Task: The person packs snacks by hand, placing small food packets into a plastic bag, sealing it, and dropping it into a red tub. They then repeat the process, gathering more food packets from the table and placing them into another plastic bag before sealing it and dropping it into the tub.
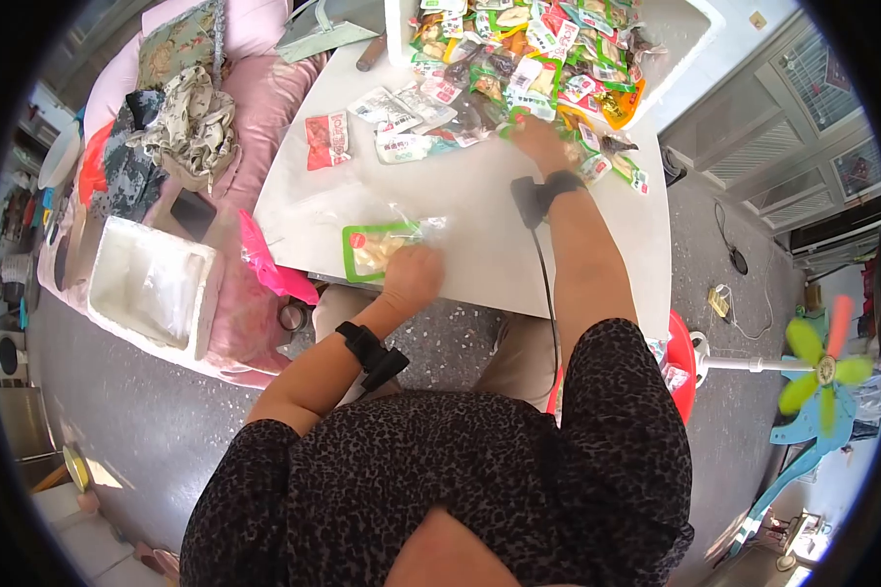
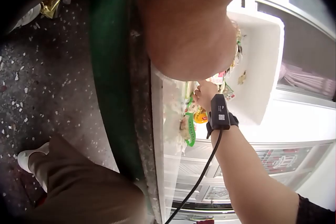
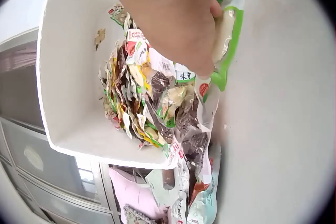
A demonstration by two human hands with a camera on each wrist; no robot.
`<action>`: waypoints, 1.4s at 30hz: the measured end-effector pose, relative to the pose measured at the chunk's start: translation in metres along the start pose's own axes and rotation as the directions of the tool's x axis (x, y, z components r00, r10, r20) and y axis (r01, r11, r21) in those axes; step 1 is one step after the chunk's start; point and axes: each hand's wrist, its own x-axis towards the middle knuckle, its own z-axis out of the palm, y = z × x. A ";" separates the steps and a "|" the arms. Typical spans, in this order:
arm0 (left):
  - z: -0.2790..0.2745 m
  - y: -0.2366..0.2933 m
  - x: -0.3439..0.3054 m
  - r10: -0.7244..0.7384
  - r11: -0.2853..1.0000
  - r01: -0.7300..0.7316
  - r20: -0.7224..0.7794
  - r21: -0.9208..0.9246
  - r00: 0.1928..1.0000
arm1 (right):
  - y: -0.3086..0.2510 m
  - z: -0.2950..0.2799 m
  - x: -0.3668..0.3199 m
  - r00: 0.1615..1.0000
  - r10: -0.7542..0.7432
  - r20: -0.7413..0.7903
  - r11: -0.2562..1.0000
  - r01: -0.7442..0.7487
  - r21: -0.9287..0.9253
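Observation:
Near the table's front edge, my left hand holds the lower right side of a green-edged packet with pale food inside; its fingertips are hidden beneath the hand. The left wrist view shows only the back of that hand. My right hand reaches to the packet pile at the foam box's near side. In the right wrist view this hand grips a green-edged packet with pale contents, its fingers partly hidden. Many mixed packets lie beside and beyond it.
A white foam box stands at the table's far side. Silver packets and a red packet lie at the back left of the table. Another foam box sits at the left. A cable hangs from my right wrist.

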 end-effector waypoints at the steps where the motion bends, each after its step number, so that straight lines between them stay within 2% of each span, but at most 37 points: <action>1: -0.001 -0.001 0.000 -0.003 1.000 0.003 0.012 0.009 1.000 | 0.003 0.006 -0.003 0.999 -0.043 0.026 0.999 0.043 -0.012; 2: -0.001 0.000 0.000 -0.006 1.000 0.006 0.023 0.014 1.000 | 0.005 0.011 -0.004 0.995 -0.083 0.053 0.996 0.085 -0.026; 5: -0.003 0.002 -0.001 0.005 1.000 -0.005 0.020 0.015 1.000 | 0.010 0.029 -0.011 0.973 -0.144 0.179 0.988 0.131 0.083; 8: -0.004 0.003 0.001 0.008 0.999 -0.008 0.009 0.038 1.000 | 0.000 0.027 -0.041 0.918 -0.223 0.329 0.969 0.174 0.174; 11: -0.004 0.005 -0.001 -0.009 0.998 0.007 0.038 0.056 0.999 | -0.014 0.013 -0.078 0.923 -0.324 0.209 0.945 0.327 0.019; 14: -0.001 0.005 0.000 -0.010 0.998 0.007 0.048 0.068 0.999 | 0.020 0.047 -0.065 0.945 -0.259 0.201 0.952 0.285 -0.113; 17: 0.002 0.002 -0.001 -0.002 0.996 0.002 -0.003 0.089 1.000 | 0.011 0.025 -0.072 0.960 -0.053 0.277 0.981 0.102 -0.163; 20: 0.003 0.004 -0.003 0.003 0.996 0.000 -0.036 0.084 0.999 | -0.007 -0.009 -0.087 0.966 -0.001 0.260 0.971 0.063 -0.229; 23: 0.002 0.004 -0.001 -0.004 0.995 0.009 -0.054 0.100 0.999 | -0.007 -0.010 -0.079 0.961 -0.120 0.251 0.954 0.182 -0.239; 26: 0.002 0.006 -0.001 -0.021 0.995 0.024 -0.026 0.100 0.999 | -0.011 0.001 -0.070 0.907 -0.158 0.390 0.957 0.238 -0.164; 29: 0.001 0.005 0.000 -0.031 0.994 0.031 0.001 0.107 1.000 | -0.045 -0.020 -0.088 0.840 -0.106 0.531 0.944 0.253 -0.212; 32: 0.001 0.005 -0.002 -0.006 0.994 0.007 -0.017 0.111 1.000 | -0.054 -0.013 -0.098 0.826 -0.175 0.535 0.912 0.341 -0.228; 35: 0.003 0.003 -0.003 0.004 0.994 -0.001 -0.030 0.112 1.000 | -0.046 0.004 -0.112 0.852 -0.238 0.465 0.924 0.346 -0.161; 38: 0.004 0.002 -0.002 0.006 0.993 -0.001 -0.047 0.118 0.999 | -0.035 0.030 -0.122 0.861 -0.231 0.453 0.953 0.295 -0.074; 42: 0.003 0.005 0.000 -0.011 0.990 0.018 -0.052 0.138 0.999 | -0.058 -0.005 -0.156 0.897 -0.226 0.379 0.952 0.287 -0.111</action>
